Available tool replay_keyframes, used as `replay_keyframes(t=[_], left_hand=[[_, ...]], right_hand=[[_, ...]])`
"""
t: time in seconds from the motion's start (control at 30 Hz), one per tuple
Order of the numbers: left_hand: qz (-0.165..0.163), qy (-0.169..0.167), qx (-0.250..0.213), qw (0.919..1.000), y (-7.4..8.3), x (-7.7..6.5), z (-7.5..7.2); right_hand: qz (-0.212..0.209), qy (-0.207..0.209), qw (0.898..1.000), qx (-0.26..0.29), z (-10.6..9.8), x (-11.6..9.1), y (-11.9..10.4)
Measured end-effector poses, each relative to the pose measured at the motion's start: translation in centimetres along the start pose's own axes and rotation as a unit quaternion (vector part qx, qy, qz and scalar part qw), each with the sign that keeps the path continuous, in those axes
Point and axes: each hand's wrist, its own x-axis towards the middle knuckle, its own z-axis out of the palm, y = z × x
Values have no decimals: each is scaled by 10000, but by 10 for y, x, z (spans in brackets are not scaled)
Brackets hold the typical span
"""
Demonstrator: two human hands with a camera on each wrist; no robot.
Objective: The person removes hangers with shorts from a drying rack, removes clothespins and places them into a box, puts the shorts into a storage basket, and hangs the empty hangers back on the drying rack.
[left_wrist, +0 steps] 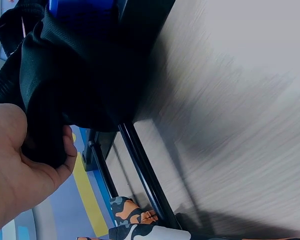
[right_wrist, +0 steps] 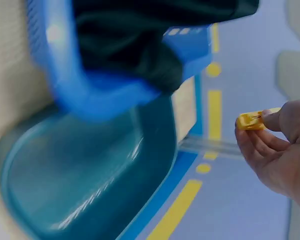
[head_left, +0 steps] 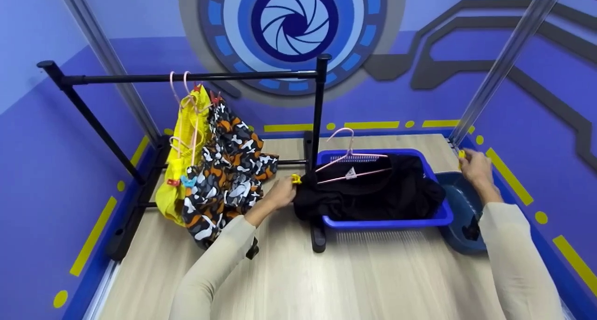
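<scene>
My left hand [head_left: 282, 194] grips the edge of a black garment [head_left: 373, 203] with a gathered waistband. In the left wrist view its fingers curl round the dark cloth [left_wrist: 45, 95]. A yellow clothespin [head_left: 296, 179] sits at the garment's edge, right by that hand. My right hand [head_left: 476, 168] is raised over the teal basin and pinches another yellow clothespin [right_wrist: 251, 120] between thumb and fingers, apart from the garment. A pink hanger [head_left: 350, 154] lies across the garment's opening, its hook pointing up. A white label [head_left: 351, 173] shows inside the waistband.
The garment lies over a blue basket [head_left: 387, 224]. Beside it stands a teal basin [head_left: 459, 194] with small dark things in it. On the left, a black rack [head_left: 224, 76] carries yellow clothing [head_left: 172, 198] and camouflage-print clothing [head_left: 233, 170] on pink hangers. Its right post stands close to the basket.
</scene>
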Motion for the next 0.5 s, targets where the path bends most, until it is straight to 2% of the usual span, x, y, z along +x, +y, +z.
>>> replay_keyframes(t=[0.13, 0.2, 0.37, 0.5], left_hand=[[-54, 6, 38, 10000, 0, 1, 0], [-80, 56, 114, 9999, -1, 0, -1], [-321, 71, 194, 9993, -5, -2, -2], [-433, 15, 166, 9989, -5, -1, -3]], right_hand=[[32, -326, 9973, -656, 7, -13, 27], [143, -646, 9946, -796, 13, -20, 40], [745, -1402, 9846, -738, 25, -37, 60], [1166, -1852, 9727, -772, 24, -48, 73]])
